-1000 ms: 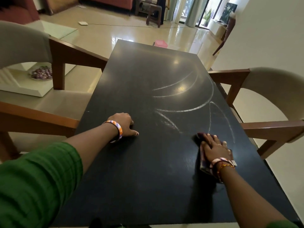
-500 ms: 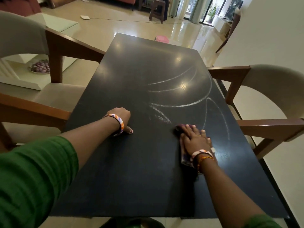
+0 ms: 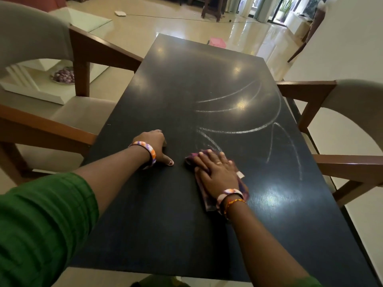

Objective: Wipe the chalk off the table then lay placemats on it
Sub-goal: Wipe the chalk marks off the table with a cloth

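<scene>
Nearest, green ribbed sleeve (image 3: 37, 224) is covering the left forearm. Black rectangular table (image 3: 157, 235), matte with fine wood grain, is catching glossy light spots. Right hand (image 3: 217, 175) is lying flat, fingers spread straight, pressing a dark maroon cloth (image 3: 241, 186) onto the table; the cloth is folded, a small white tag sticking out at its right edge. A ring is sitting on one finger and a pink-white bangle (image 3: 229, 193) on the wrist. Left hand (image 3: 154, 145) is resting beside it on the table, fingers curled under, thumb pointing out, gripping nothing, with an orange-purple bangle (image 3: 149, 152) on the wrist. Just beyond the cloth, white chalk marks (image 3: 238, 131) are curving in thin arcs across the right half of the table, smeared nearest the fingertips. Wooden-armed chairs with beige padded backs are standing left (image 3: 31, 38) and right (image 3: 356, 112). Far off, a pink object (image 3: 217, 42) is lying on the shiny tiled floor.

Versus a second ago, the right hand and cloth are sitting further left, closer to the left hand, and the smear is shorter.
</scene>
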{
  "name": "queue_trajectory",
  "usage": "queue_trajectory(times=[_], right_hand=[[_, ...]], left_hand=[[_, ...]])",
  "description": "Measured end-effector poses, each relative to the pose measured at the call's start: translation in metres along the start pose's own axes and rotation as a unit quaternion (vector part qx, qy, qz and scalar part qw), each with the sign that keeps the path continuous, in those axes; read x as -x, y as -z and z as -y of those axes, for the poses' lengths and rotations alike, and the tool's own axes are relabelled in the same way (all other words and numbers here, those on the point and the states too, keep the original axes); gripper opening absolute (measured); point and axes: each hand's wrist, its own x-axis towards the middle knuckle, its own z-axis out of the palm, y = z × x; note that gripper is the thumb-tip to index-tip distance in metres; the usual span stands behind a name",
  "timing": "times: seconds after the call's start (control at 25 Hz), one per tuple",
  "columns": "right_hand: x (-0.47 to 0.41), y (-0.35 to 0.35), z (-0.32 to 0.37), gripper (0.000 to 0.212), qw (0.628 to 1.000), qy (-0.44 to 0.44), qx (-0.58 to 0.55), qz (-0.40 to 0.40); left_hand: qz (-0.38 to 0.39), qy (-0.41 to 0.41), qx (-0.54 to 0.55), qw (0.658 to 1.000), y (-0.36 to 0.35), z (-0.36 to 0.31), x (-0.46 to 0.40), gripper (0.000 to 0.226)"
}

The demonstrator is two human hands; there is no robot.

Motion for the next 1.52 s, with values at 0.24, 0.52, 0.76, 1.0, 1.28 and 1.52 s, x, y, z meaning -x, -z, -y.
queue_trajectory(times=[0.24, 0.52, 0.76, 1.0, 1.28, 1.52], right_hand=[[0.023, 0.035, -0.121, 0.053, 0.966, -0.255, -0.006, -0.035], [-0.016, -0.003, 0.018, 0.054, 0.997, -0.071, -0.011, 0.003], [-0.027, 0.019, -0.063, 0.049, 0.994, -0.106, 0.001, -0.005], [-0.024, 0.032, -0.069, 0.054, 0.972, -0.235, -0.024, -0.002], [-0.05, 0.001, 0.016, 0.05, 1.0, 0.001, -0.011, 0.028], [-0.041, 0.038, -0.093, 0.051, 0.972, -0.231, -0.036, -0.009]], left_hand=[[-0.072, -0.055, -0.022, 0.996, -0.047, 0.015, 0.022, 0.067], [-0.108, -0.043, -0.002, 0.993, -0.055, 0.015, 0.018, 0.057], [-0.096, -0.039, 0.001, 0.995, -0.052, 0.013, 0.019, 0.058], [-0.108, -0.041, 0.005, 0.993, -0.054, 0.009, 0.019, 0.057], [-0.104, -0.049, 0.027, 0.993, -0.051, 0.011, 0.02, 0.056], [-0.122, -0.053, 0.021, 0.991, -0.053, 0.013, 0.017, 0.056]])
